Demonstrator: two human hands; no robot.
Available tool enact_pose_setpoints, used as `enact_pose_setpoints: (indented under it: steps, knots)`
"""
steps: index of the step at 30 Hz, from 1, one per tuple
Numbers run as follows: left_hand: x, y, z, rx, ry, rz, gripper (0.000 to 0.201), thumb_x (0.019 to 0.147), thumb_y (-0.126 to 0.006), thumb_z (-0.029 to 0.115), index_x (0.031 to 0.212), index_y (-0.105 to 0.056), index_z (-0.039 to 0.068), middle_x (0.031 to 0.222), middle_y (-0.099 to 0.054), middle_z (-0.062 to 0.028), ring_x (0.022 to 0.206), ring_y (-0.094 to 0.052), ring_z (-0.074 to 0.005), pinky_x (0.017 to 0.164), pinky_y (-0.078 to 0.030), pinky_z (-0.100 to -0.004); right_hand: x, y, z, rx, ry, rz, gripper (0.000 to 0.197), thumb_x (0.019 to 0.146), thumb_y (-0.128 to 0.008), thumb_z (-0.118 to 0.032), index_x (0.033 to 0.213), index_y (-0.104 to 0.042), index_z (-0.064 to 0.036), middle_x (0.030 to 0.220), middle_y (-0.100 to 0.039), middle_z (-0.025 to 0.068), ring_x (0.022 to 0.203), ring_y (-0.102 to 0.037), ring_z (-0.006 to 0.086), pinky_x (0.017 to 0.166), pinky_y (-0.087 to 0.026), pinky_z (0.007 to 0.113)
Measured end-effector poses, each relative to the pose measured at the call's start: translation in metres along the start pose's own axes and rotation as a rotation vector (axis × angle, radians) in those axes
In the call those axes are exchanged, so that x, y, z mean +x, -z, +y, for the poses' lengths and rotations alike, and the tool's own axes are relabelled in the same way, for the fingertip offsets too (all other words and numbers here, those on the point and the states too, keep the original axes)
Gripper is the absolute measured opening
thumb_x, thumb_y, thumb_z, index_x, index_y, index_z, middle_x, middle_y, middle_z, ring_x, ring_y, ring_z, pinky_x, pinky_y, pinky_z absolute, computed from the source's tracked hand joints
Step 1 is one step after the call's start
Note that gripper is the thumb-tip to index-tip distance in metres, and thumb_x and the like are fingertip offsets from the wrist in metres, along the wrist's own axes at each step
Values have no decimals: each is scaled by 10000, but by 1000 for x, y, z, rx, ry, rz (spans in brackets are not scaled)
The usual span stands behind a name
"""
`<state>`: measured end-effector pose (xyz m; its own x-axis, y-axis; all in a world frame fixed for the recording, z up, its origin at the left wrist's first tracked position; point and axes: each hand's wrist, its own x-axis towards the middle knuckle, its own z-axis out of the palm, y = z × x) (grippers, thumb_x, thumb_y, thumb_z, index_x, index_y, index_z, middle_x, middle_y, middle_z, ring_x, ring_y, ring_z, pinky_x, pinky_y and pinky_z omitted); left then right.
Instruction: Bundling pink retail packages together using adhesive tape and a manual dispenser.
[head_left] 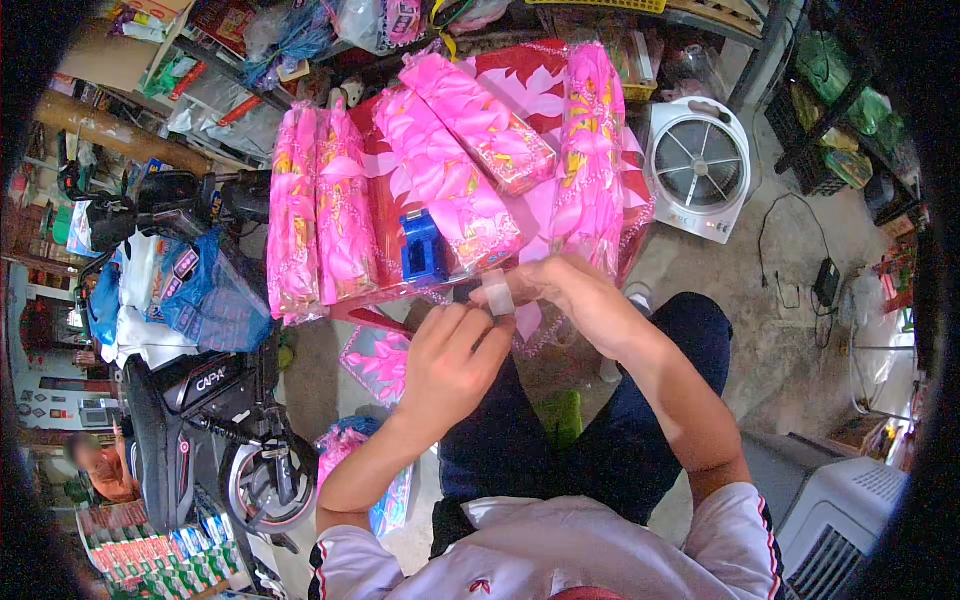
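At the near edge of the red table my left hand is closed, knuckles up, with its fingertips near a small translucent whitish strip. My right hand is closed too and reaches the same strip from the right, thumb and fingers pressed together. The strip looks like clear tape or film. Just beyond my left hand stands a blue tape dispenser. Bundles in pink wrapping with clear film lie around it: one slanted bundle, another overlapping it, and an upright one on the right.
Two more pink bundles line the left side of the red table cover. A white fan stands at the right. A dark motorbike with blue bags is on the left. Another person is at far left.
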<state>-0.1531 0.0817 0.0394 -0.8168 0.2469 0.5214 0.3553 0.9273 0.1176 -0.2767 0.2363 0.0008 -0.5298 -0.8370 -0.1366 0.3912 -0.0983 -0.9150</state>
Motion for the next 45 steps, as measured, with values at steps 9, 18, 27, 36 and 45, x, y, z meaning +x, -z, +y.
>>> enact_pose_setpoints:
  steps: [9,18,27,36,45]
  knots:
    - [-5,5,0,19,-22,-19,146,724,-748,48,861,-696,57,792,-503,-56,730,-536,-223,611,-409,-360,-6,-8,-15,100,-52,-21,461,999,-493,-314,1194,-673,63,1201,-710,161,1113,-662,234,1014,-440,359]
    - [-11,15,10,134,-2,85,221,692,-801,93,905,-757,130,982,-589,-50,843,-542,-248,697,-435,-386,-13,-16,-24,82,-91,41,480,1004,-490,-356,1155,-689,54,1148,-720,137,1081,-653,218,1024,-426,359]
    - [-18,9,8,194,-18,80,292,670,-847,132,944,-763,184,1408,-535,-163,1209,-528,-354,961,-414,-467,-9,-14,-18,28,-104,30,498,1014,-483,-386,1122,-709,45,1105,-740,138,1055,-675,218,1002,-442,355]
    - [-14,8,5,80,24,34,173,705,-804,100,839,-705,52,1415,-550,-219,1245,-548,-360,971,-445,-483,-6,-11,-15,35,-71,-85,591,1023,-442,-436,1128,-707,82,1091,-742,208,1047,-705,286,976,-490,359]
    - [-14,26,3,-342,174,-40,268,644,-845,135,682,-586,79,1458,-478,-285,1298,-506,-446,1054,-400,-513,-9,-15,-24,38,-86,-128,592,1014,-460,-444,1171,-685,81,1058,-754,196,992,-720,253,965,-492,373]
